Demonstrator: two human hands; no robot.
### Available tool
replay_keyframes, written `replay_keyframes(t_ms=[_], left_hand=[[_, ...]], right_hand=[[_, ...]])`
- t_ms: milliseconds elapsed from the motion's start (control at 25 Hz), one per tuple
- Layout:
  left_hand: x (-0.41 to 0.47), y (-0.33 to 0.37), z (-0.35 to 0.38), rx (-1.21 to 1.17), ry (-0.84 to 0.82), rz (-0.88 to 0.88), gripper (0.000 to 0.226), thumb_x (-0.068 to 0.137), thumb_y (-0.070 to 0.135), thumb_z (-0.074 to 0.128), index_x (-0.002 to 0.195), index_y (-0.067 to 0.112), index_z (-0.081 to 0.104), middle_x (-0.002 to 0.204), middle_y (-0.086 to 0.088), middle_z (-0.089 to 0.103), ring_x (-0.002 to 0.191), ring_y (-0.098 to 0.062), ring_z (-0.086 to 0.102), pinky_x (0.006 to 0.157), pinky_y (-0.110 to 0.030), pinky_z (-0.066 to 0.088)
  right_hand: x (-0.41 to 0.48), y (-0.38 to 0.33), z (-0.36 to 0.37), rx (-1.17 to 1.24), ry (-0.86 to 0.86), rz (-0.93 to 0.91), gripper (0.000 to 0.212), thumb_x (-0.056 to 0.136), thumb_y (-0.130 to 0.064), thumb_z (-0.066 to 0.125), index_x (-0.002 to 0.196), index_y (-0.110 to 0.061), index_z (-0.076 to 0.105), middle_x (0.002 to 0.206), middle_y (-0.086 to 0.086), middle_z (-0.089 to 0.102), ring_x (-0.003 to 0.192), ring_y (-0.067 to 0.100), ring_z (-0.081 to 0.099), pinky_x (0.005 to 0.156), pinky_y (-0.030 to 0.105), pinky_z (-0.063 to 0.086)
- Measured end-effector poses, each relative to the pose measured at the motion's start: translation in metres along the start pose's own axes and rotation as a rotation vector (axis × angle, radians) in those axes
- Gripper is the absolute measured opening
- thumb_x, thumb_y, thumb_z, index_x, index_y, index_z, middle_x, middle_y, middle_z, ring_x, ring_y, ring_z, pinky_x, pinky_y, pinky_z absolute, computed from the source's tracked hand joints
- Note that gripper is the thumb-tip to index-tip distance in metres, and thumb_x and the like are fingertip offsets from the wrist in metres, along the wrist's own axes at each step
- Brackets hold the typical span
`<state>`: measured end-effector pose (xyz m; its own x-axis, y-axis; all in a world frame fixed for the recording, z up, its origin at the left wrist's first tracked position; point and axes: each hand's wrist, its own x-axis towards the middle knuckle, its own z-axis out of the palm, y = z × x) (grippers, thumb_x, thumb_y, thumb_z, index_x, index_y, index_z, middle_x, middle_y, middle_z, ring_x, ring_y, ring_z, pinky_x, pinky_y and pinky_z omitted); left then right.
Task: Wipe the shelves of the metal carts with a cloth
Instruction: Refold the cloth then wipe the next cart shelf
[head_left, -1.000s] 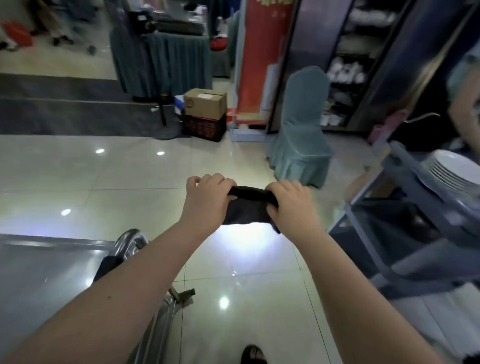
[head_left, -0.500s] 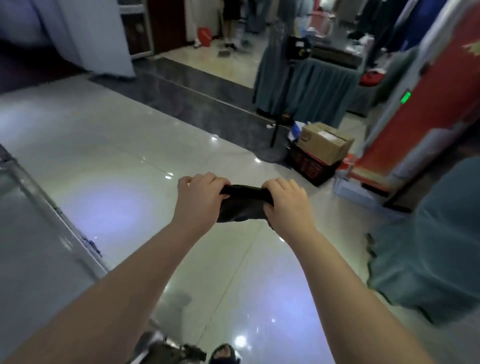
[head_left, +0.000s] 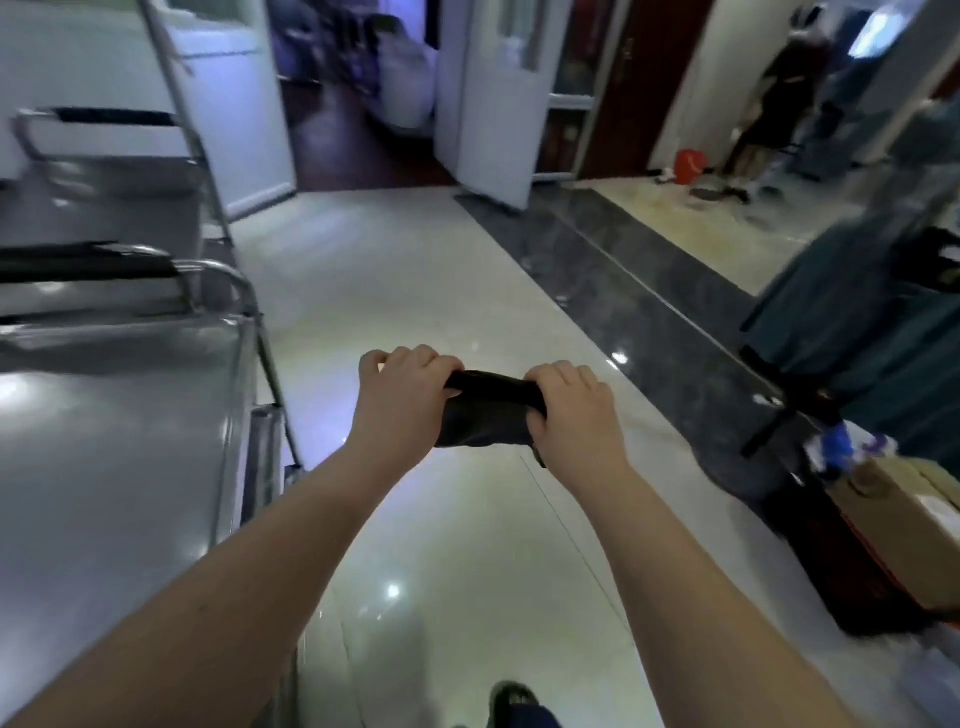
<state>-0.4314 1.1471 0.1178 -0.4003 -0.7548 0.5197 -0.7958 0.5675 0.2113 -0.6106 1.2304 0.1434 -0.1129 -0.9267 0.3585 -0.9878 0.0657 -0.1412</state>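
Observation:
A dark cloth (head_left: 485, 415) is bunched between both fists, held out over the tiled floor at chest distance. My left hand (head_left: 402, 397) grips its left end and my right hand (head_left: 574, 410) grips its right end, fingers curled over the top. A metal cart (head_left: 114, 467) stands to my left, its shiny top shelf reaching up to my left forearm, with a curved handle bar at its far end. A second metal cart (head_left: 104, 156) with a black-padded handle stands behind it.
White double doors (head_left: 488, 93) stand open ahead onto a darker room. A cardboard box (head_left: 898, 525) on a dark crate sits at the right, beside a table draped in teal cloth (head_left: 883, 332). A person (head_left: 779, 88) stands far right near a red bucket.
The view has swung left: the chair, plates and red banner have left the frame, and the metal carts and white doors have come in. Both hands keep the same grip on the cloth.

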Motion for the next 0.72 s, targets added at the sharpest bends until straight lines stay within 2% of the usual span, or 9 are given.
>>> replay_keyframes(t_ms=[120, 240, 320, 440, 520, 720], left_hand=[[0.03, -0.018, 0.022, 0.144, 0.087, -0.115, 0.014, 0.084, 0.017, 0.073, 0.097, 0.021, 0.071, 0.088, -0.001, 0.066, 0.079, -0.028, 0.061, 0.087, -0.04, 0.028], [0.041, -0.039, 0.03, 0.214, 0.118, -0.261, 0.018, 0.078, 0.016, 0.078, 0.095, 0.018, 0.072, 0.084, -0.002, 0.067, 0.076, -0.029, 0.063, 0.082, -0.043, 0.039], [0.034, -0.058, 0.033, 0.267, 0.128, -0.37, 0.019, 0.077, 0.016, 0.077, 0.095, 0.019, 0.073, 0.084, 0.0, 0.067, 0.075, -0.028, 0.063, 0.081, -0.041, 0.037], [0.014, -0.095, 0.032, 0.35, 0.142, -0.52, 0.015, 0.084, 0.025, 0.066, 0.097, 0.022, 0.073, 0.086, 0.003, 0.068, 0.076, -0.025, 0.064, 0.08, -0.038, 0.03], [0.005, -0.128, 0.028, 0.404, 0.153, -0.64, 0.025, 0.086, 0.031, 0.051, 0.095, 0.022, 0.074, 0.083, 0.003, 0.068, 0.074, -0.025, 0.064, 0.08, -0.039, 0.031], [0.001, -0.209, 0.01, 0.434, 0.175, -0.854, 0.02, 0.087, 0.021, 0.057, 0.099, 0.02, 0.073, 0.089, -0.001, 0.068, 0.079, -0.028, 0.063, 0.085, -0.043, 0.035]], right_hand=[[0.072, 0.016, 0.029, 0.05, -0.016, -0.208, 0.024, 0.083, -0.012, 0.057, 0.107, -0.016, 0.058, 0.103, 0.0, 0.056, 0.092, 0.025, 0.046, 0.076, 0.037, 0.034], [0.13, 0.007, 0.058, 0.157, -0.06, -0.359, 0.024, 0.079, -0.007, 0.058, 0.102, -0.013, 0.061, 0.098, 0.002, 0.059, 0.089, 0.028, 0.048, 0.073, 0.038, 0.034], [0.159, -0.012, 0.084, 0.22, -0.12, -0.45, 0.024, 0.078, -0.006, 0.058, 0.1, -0.014, 0.061, 0.096, 0.001, 0.059, 0.087, 0.027, 0.048, 0.073, 0.04, 0.037], [0.187, -0.055, 0.121, 0.317, -0.205, -0.613, 0.022, 0.078, -0.007, 0.059, 0.098, -0.015, 0.061, 0.096, 0.0, 0.059, 0.086, 0.026, 0.048, 0.073, 0.039, 0.038], [0.205, -0.094, 0.148, 0.31, -0.266, -0.75, 0.02, 0.083, -0.012, 0.056, 0.102, -0.017, 0.06, 0.099, -0.001, 0.058, 0.088, 0.025, 0.047, 0.074, 0.037, 0.036], [0.256, -0.189, 0.19, 0.349, -0.316, -0.922, 0.02, 0.085, -0.015, 0.056, 0.105, -0.018, 0.058, 0.103, -0.003, 0.055, 0.093, 0.023, 0.046, 0.074, 0.031, 0.026]])
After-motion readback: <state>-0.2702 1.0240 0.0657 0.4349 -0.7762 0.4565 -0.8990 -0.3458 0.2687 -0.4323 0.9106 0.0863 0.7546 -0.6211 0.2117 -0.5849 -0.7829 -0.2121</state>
